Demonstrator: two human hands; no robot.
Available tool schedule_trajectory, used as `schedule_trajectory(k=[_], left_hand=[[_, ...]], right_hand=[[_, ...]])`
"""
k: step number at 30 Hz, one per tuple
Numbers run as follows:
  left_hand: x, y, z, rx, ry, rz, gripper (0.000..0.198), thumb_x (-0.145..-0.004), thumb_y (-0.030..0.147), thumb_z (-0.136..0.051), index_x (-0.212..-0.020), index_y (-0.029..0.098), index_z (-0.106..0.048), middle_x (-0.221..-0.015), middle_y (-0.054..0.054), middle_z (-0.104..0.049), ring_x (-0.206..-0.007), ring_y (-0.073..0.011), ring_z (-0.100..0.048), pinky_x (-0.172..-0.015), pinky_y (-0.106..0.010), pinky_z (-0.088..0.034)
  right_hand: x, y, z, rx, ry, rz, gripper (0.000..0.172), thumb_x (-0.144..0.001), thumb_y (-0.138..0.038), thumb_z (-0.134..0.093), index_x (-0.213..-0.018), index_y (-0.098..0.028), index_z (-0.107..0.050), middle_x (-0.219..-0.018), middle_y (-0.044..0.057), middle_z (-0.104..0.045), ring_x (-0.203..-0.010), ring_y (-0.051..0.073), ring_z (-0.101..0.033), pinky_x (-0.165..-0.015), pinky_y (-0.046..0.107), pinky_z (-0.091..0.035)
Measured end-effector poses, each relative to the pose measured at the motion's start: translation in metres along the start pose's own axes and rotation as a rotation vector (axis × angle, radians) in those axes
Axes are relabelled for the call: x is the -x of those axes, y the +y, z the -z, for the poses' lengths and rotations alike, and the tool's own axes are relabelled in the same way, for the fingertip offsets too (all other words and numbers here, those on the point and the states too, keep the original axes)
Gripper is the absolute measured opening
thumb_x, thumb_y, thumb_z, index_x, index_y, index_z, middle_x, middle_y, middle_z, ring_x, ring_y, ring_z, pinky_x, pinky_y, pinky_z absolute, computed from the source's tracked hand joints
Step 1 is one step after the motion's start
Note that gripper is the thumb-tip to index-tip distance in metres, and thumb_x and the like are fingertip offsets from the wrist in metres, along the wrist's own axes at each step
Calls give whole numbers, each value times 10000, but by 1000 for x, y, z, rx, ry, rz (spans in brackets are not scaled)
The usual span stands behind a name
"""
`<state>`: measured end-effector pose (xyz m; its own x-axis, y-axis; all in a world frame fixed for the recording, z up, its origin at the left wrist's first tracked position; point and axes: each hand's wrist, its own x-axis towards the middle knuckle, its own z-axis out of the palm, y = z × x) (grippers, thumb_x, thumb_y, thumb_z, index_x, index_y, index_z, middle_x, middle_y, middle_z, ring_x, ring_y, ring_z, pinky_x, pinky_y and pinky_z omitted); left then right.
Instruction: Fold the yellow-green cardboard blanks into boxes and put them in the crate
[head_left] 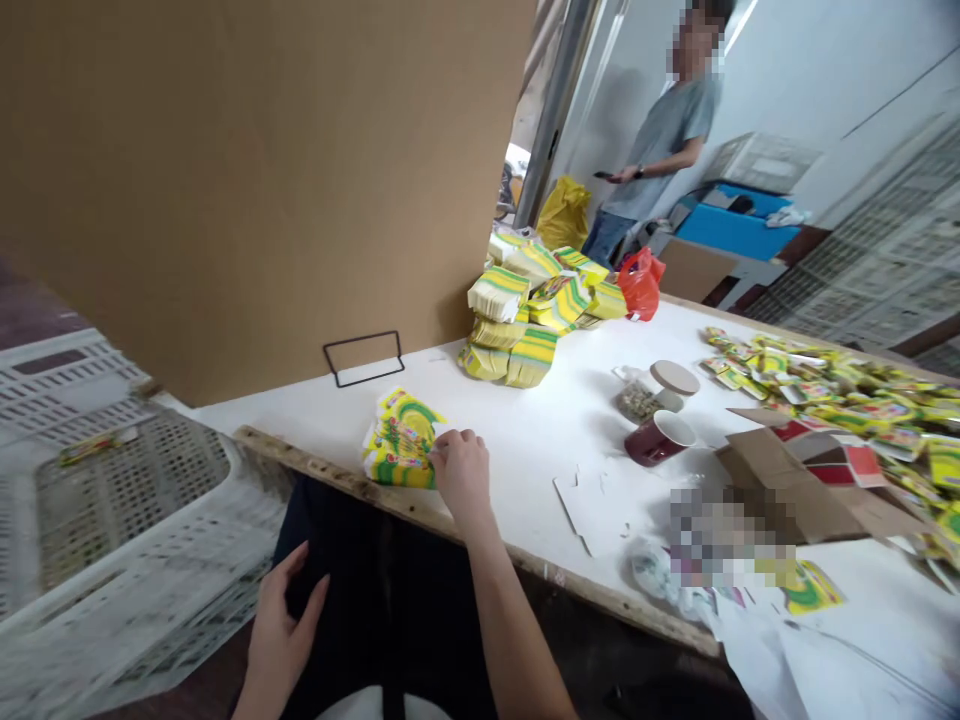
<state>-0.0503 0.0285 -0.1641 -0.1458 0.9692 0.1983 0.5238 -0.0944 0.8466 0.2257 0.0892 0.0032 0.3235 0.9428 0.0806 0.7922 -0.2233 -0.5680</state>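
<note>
Fingers (pixel 450 447) of the right hand (pixel 463 475) are bent down onto the right edge of a small stack of yellow-green packets (pixel 399 440); whether they pinch a packet or only press on it cannot be told. The stack lies flat on the white bench (pixel 525 440), close to its rough near edge and right in front of the person. The left hand (pixel 281 620) is off the bench, lying loosely open and holding nothing on the dark trousers (pixel 390 600) in the person's lap. Behind the stack a black wire stand (pixel 364 357) sits against a tall brown board (pixel 262 180) that stands on the bench. Farther back and to the right is a heap of bundled packets (pixel 525 310) in the same yellow and green, with a red plastic bag (pixel 640 283) just beside it. To the right of the hands are a maroon mug (pixel 660 437) and a lidded jar (pixel 649 395) near each other, then an open cardboard box (pixel 795 475) and a wide scatter of loose packets (pixel 840 390) beyond it. A cut piece of white card (pixel 592 505) lies between the right hand and the box. White slatted crates (pixel 120 520) stand to the left of the person's lap. A person in a grey shirt (pixel 660 140) stands beyond the far end of the bench.
</note>
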Motion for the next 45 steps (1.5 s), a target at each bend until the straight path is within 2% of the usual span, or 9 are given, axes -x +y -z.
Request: schedule_trajectory(k=[4, 10, 15, 21, 23, 25, 30, 38, 45], left_hand=[[-2, 14, -1, 112, -4, 81, 677, -743, 665, -656, -1214, 184, -592, -1243, -165, -640, -1144, -386, -630, -1042, -639, -484], [-8, 58, -4, 344, -61, 159, 657, -684, 677, -737, -1135, 207, -648, -1215, -142, -681, -1127, -352, -651, -997, -558, -552], [-20, 91, -6, 664, -205, 128, 665, -694, 657, -769, -1187, 224, -659, -1236, -137, -706, -1159, -360, -655, -922, -493, -604], [-38, 128, -2, 1001, -147, 218, 758, -703, 811, -641, -1187, 229, -675, -1240, -146, -711, -1131, -406, -667, -866, -546, -620], [-37, 140, 0, 1057, -182, 209, 715, -749, 771, -632, -1223, 236, -664, -1291, -146, -693, -1154, -400, -663, -920, -570, -596], [-32, 149, -1, 1091, -186, 218, 722, -716, 786, -665, -1148, 209, -694, -1206, -154, -729, -1088, -386, -694, -935, -573, -584], [-25, 151, -10, 1054, -190, 187, 711, -774, 739, -670, -1167, 149, -713, -1102, -176, -750, -1068, -356, -698, -990, -538, -538], [-20, 150, -8, 956, -204, 133, 637, -891, 686, -566, -1191, 145, -721, -1091, -181, -748, -1099, -339, -684, -1009, -490, -522], [-24, 141, -21, 900, -177, 113, 594, -930, 644, -539, -1262, 170, -676, -1187, -163, -733, -1095, -323, -690, -1008, -469, -522]], right_hand=[[-4, -1, -4, -56, 5, 12, 108, -853, -99, -646, -936, -166, -667, -1015, 128, -702, -968, 290, -608, -835, 382, -442], [3, -2, -1, -213, 34, 37, 169, -839, -54, -592, -946, -185, -584, -950, 78, -690, -913, 250, -622, -802, 350, -462], [42, -17, 4, -415, -39, 182, 294, -792, -31, -637, -1003, -227, -579, -841, -35, -662, -754, 150, -626, -709, 245, -483], [87, -28, -12, -543, -234, 381, 316, -718, 12, -693, -916, -229, -644, -886, -9, -665, -836, 178, -626, -757, 270, -478], [96, -25, -18, -563, -246, 376, 316, -717, 18, -671, -919, -223, -635, -890, -1, -668, -825, 182, -626, -744, 274, -485], [102, -20, -23, -573, -212, 365, 281, -746, 1, -633, -922, -218, -621, -892, 12, -670, -826, 191, -626, -744, 289, -495], [100, -11, -36, -633, -112, 397, 58, -876, -229, -650, -922, -219, -617, -898, 43, -676, -838, 210, -644, -732, 315, -533], [92, -8, -53, -664, -54, 361, 190, -896, -397, -663, -848, -219, -620, -717, 9, -637, -614, 176, -613, -576, 286, -533], [83, -6, -56, -557, 31, 391, 259, -928, -448, -625, -780, -237, -614, -745, 40, -657, -669, 209, -631, -594, 318, -535]])
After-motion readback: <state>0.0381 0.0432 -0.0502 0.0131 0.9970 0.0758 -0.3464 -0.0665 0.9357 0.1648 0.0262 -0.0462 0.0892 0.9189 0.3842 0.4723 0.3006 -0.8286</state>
